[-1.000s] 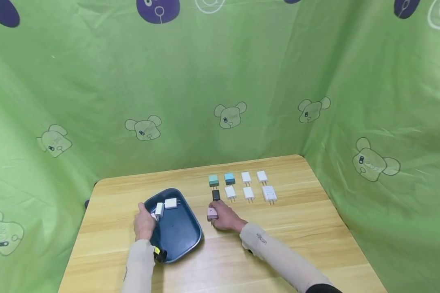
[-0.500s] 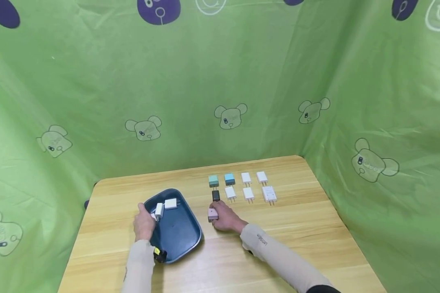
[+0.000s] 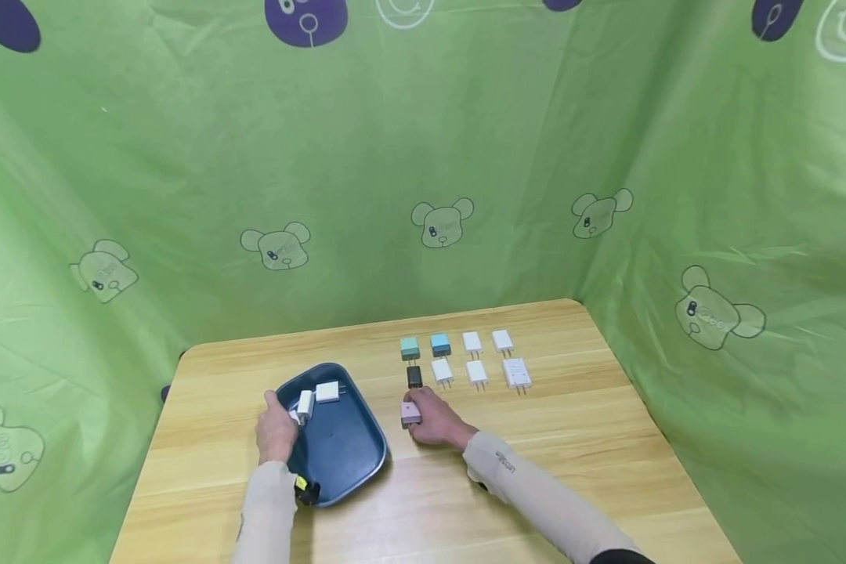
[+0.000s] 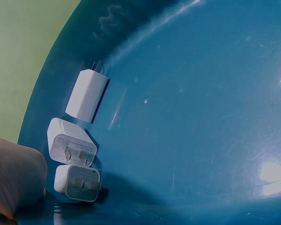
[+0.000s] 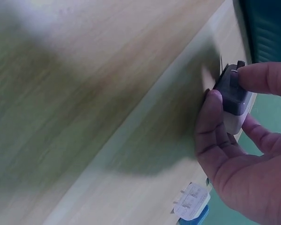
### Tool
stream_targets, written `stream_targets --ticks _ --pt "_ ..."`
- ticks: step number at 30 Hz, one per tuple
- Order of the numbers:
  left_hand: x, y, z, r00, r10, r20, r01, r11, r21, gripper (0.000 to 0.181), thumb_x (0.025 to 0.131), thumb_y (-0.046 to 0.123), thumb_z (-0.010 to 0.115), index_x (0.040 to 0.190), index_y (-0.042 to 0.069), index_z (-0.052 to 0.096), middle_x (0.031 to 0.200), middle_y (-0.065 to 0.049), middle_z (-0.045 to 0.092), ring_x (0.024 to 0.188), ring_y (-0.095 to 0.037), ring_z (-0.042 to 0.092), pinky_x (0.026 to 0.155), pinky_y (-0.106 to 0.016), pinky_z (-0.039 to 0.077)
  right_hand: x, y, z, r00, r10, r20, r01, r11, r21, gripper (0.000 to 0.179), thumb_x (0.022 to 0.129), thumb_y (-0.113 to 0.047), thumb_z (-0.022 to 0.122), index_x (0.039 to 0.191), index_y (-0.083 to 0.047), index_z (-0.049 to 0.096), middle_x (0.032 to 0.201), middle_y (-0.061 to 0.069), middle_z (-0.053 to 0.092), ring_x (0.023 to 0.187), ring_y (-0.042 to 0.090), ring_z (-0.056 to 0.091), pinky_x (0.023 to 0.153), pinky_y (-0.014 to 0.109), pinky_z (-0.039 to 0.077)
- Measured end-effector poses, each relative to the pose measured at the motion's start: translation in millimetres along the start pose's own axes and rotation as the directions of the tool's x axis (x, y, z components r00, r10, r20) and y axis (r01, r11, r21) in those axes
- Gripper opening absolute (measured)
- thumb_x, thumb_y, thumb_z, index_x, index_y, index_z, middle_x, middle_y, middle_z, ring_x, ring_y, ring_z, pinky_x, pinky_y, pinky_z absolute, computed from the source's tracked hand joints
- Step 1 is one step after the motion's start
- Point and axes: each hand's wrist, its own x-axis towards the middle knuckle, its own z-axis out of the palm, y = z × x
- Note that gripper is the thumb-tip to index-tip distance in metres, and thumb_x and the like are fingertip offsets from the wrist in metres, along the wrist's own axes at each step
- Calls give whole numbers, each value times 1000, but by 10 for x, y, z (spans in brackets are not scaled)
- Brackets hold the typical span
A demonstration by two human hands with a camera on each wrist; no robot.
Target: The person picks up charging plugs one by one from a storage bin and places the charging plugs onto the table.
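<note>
My right hand pinches a pink charger with a dark grey prong end, low over the table in front of a black charger. In the right wrist view a finger or thumb presses by the prongs of the held charger. At the tray's left side, my left hand grips the rim of a dark blue tray. Inside the tray lie white chargers, one near the far end, another in the middle, and a third closest to the left hand.
Right of the tray, several chargers stand in two rows: a green charger, a blue charger and several white ones, such as the big white charger. Behind the wooden table hangs a green curtain.
The right hand and its pink charger have shifted very slightly, and the charger's prongs show less in the head view. The left hand, tray and laid-out chargers look unmoved.
</note>
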Motion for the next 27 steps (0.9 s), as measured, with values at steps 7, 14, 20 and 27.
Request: stream_targets --ticks 7,14,20,27 --pt "-10 6 0 1000 4 12 -4 1000 -5 43 96 1 49 133 1 29 101 -38 60 76 -40 61 55 -40 45 -11 -15 -92 999 27 40 -28 999 20 56 75 -4 72 129 -7 57 114 10 59 96 18 56 90 39 55" --pt "-8 -3 0 1000 4 -6 -4 1000 -12 44 95 1 49 134 2 29 99 -37 61 75 -40 61 55 -40 45 31 -124 -347 994 86 64 -89 995 43 80 69 4 69 145 -7 46 131 18 54 98 22 56 82 36 54" --pt "-9 -3 6 1000 7 -12 -7 1000 -2 42 95 1 49 133 2 30 100 -37 61 77 -42 62 57 -43 47 132 -275 -479 997 71 -24 -71 997 23 70 79 -2 65 146 -8 46 136 18 54 108 26 59 92 43 56" --pt "-6 24 -1 1000 4 -22 -5 1000 -12 43 96 1 49 134 3 30 101 -37 61 78 -41 62 58 -43 47 269 -542 -490 997 10 -80 -5 998 58 60 83 -5 59 142 -9 50 141 12 51 93 22 61 83 36 55"
